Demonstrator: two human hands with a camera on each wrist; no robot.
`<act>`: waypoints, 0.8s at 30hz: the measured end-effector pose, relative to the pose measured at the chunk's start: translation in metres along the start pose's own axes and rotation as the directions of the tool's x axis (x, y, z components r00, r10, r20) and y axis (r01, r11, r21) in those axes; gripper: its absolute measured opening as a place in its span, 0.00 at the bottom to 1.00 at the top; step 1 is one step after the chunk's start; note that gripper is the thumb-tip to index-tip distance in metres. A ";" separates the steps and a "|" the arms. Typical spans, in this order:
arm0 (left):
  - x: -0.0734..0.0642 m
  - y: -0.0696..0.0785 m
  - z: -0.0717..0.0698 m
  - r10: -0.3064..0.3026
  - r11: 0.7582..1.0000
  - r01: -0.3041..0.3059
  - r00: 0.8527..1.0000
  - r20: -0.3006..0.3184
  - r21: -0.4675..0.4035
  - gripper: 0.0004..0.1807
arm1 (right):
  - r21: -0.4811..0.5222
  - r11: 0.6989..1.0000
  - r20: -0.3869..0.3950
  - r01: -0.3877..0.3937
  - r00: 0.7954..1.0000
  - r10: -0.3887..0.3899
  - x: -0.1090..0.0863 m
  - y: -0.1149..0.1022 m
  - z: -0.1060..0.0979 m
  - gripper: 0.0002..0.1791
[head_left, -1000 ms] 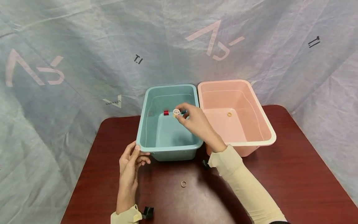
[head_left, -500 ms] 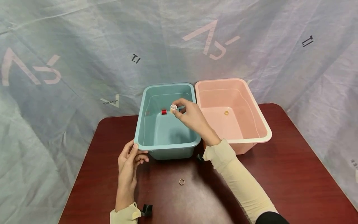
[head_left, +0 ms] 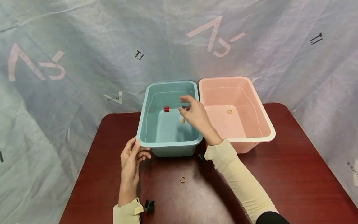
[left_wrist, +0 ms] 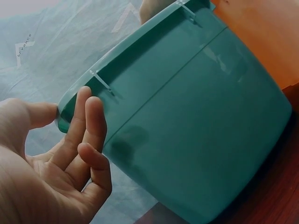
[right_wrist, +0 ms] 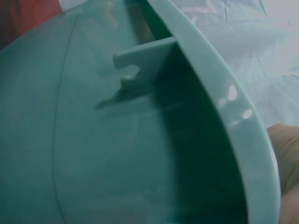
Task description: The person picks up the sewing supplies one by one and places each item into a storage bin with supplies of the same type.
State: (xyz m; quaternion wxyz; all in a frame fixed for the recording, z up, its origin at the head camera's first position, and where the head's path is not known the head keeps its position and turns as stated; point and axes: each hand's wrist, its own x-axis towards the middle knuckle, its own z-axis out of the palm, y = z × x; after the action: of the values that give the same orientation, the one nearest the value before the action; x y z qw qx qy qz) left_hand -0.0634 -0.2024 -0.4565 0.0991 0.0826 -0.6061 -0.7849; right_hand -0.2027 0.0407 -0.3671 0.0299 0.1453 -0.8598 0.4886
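The blue tub (head_left: 166, 144) stands on the table, its near left corner pinched by my left hand (head_left: 130, 163). In the left wrist view the thumb (left_wrist: 43, 115) lies against the rim and the other fingers are under it. My right hand (head_left: 198, 117) is over the tub's right side, thumb and forefinger apart, holding nothing. Just below those fingertips is a blurred pale-yellow thread spool (head_left: 182, 119), in mid-air. A red thread spool (head_left: 167, 109) lies in the tub. A dark blue item (head_left: 184, 107) is mostly hidden behind the right hand.
A pink tub (head_left: 237, 140) stands against the blue one on the right, with a gold ring (head_left: 229, 111) inside. Another ring (head_left: 183, 179) lies on the dark red table (head_left: 165, 199) in front. A printed grey cloth (head_left: 165, 40) hangs behind.
My right hand has let go of the pale-yellow spool, which has dropped below the fingers. Thumb and forefinger have spread. The left hand keeps its grip on the rim.
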 end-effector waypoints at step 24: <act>0.002 -0.003 -0.001 -0.004 1.000 0.004 1.000 0.000 -0.002 0.24 | 0.082 0.993 -0.003 0.086 0.996 -0.086 -0.022 -0.006 -0.010 0.17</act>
State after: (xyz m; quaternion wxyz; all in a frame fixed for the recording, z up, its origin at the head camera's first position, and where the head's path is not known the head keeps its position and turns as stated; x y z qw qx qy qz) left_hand -0.0655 -0.2031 -0.4594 0.0976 0.0836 -0.6053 -0.7856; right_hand -0.1810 0.0508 -0.3613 0.0445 0.1834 -0.8319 0.5219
